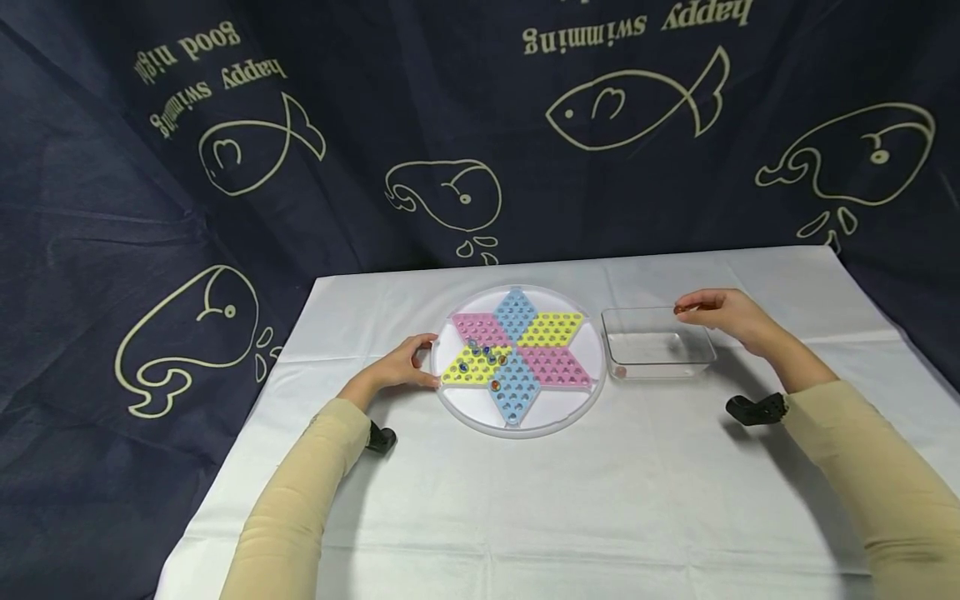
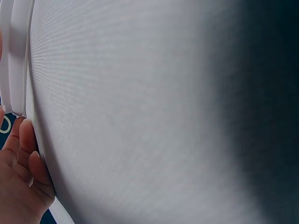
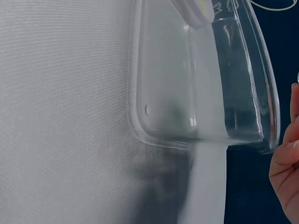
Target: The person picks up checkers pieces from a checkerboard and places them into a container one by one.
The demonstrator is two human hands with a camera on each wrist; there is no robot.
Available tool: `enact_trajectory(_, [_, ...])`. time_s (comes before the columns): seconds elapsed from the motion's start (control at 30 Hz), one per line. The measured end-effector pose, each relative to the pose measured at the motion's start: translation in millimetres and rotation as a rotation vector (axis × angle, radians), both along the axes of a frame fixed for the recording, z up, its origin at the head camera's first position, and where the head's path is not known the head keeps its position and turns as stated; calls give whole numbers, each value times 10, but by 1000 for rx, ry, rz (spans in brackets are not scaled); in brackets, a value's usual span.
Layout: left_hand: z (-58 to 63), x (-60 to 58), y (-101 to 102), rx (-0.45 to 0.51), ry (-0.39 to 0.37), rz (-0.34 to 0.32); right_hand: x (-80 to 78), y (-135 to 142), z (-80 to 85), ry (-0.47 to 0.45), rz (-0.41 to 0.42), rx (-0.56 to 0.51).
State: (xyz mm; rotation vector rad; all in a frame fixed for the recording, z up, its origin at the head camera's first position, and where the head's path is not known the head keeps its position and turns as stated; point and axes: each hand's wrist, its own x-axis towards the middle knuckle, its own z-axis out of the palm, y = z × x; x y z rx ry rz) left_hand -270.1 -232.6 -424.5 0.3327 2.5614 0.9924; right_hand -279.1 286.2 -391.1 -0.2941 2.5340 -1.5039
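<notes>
A round white Chinese checkers board (image 1: 555,408), with a star in pink, yellow and blue, lies on the table. My left hand (image 1: 401,365) holds its left rim, thumb and index finger apart along the edge. The left wrist view shows other fingers (image 2: 29,140) loosely bent by the rim. Blue marbles (image 1: 463,367) and amber marbles (image 1: 495,386) sit on the near-left part of the star. My right hand (image 1: 723,312) pinches a small reddish-brown marble (image 1: 680,309) over the far right corner of a clear plastic box (image 1: 660,371).
The box stands close beside the board's right edge, with a small reddish spot (image 1: 620,372) at its near left corner. White cloth (image 1: 570,517) covers the table. A dark printed curtain (image 1: 480,100) hangs behind. Black wrist cameras (image 1: 756,410) hang below both wrists.
</notes>
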Motion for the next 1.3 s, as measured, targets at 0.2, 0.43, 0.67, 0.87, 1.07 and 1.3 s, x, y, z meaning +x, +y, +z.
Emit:
enact_trajectory(0.2, [2, 1, -7, 0, -5, -3, 1, 6, 0, -5, 4, -8])
enact_trajectory(0.43, [-4, 3, -8, 1, 3, -9, -9, 8, -2, -19, -2, -2])
enact_trajectory(0.67, [18, 16, 4, 4, 5, -3, -27, -49, 39, -18, -26, 34])
enact_trajectory(0.87, [29, 22, 2, 17, 8, -11, -61, -163, 73, 14, 1, -30])
enact_trajectory(1.07, [23, 23, -5, 20, 3, -19, -107, -348, 82, 28, 24, -84])
enact_trajectory(1.3, [19, 12, -8, 8, 0, -7, -177, -670, 125, 10, 39, -52])
